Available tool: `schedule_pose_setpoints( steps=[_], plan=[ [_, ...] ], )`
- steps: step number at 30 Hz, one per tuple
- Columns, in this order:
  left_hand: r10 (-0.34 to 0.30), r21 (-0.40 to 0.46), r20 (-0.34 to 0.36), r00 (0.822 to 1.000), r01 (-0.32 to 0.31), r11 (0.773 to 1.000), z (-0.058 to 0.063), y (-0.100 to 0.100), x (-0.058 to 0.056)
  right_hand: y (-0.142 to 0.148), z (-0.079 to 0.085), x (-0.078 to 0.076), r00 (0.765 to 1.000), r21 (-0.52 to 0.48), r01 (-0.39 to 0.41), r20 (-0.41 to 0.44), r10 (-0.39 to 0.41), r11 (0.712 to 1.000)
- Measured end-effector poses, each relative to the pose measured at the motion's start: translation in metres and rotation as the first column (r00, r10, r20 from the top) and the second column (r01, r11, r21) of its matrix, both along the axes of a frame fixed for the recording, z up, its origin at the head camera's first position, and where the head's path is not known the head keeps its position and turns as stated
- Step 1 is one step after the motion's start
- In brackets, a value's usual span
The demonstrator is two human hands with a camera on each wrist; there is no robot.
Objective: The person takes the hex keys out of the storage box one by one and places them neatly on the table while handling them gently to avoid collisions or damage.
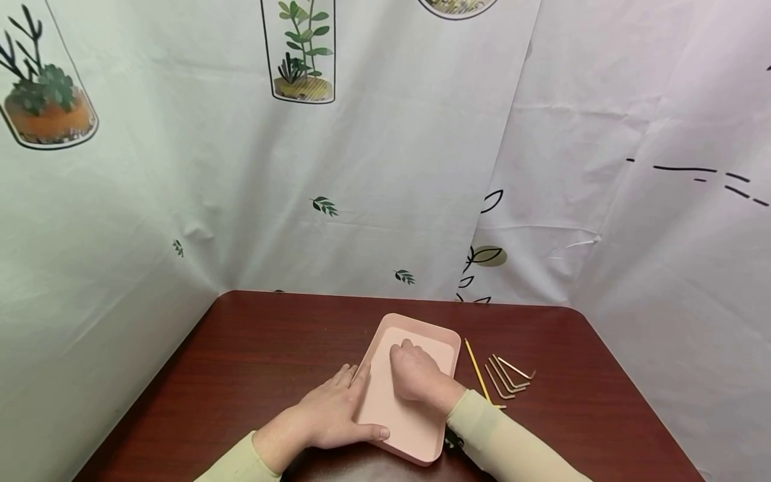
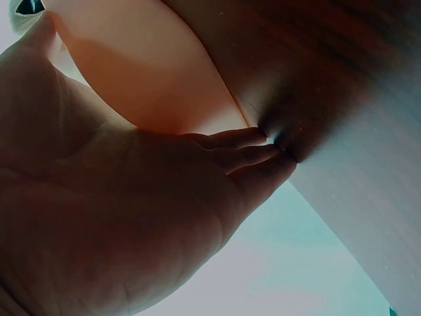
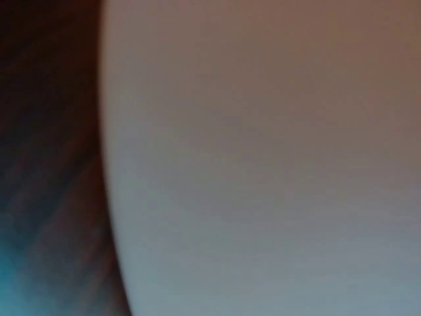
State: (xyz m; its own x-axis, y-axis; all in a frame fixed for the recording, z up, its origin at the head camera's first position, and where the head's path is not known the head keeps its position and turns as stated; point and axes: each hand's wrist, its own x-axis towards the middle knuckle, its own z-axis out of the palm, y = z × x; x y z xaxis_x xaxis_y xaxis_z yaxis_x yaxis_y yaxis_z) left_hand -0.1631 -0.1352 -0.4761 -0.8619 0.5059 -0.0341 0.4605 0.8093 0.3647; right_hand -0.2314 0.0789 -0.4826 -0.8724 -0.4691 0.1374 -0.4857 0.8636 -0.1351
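Note:
A shallow pink rectangular tray (image 1: pixel 402 428) lies at a slant near the table's front. My left hand (image 1: pixel 328 412) rests along its left side, thumb over the near rim and fingers extended. In the left wrist view, the straight fingers (image 2: pixel 253 164) reach past the tray's outer wall (image 2: pixel 151 72) toward the tabletop. Over the tray's floor is my right hand (image 1: pixel 415 371), its fingers curled into a fist with nothing showing in it. The right wrist view holds only the blurred pale tray surface (image 3: pixel 263 164) and dark table.
Right of the tray lie a slim yellow rod (image 1: pixel 477 368) and several L-shaped hex keys (image 1: pixel 508 378). A dark object (image 1: pixel 453 440) shows partly below the right sleeve. White printed fabric (image 1: pixel 385 167) hangs behind and beside the reddish-brown table (image 1: pixel 271 341).

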Motion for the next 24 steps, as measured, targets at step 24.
schedule_pose_setpoints(
  steps=[24],
  plan=[
    [-0.005, 0.002, 0.000, 1.000, 0.005, 1.000, 0.0004, 0.0004, 0.0003, 0.0068, -0.0036, -0.0037, 0.999, -0.076, -0.012, 0.043, 0.015, 0.997]
  ],
)
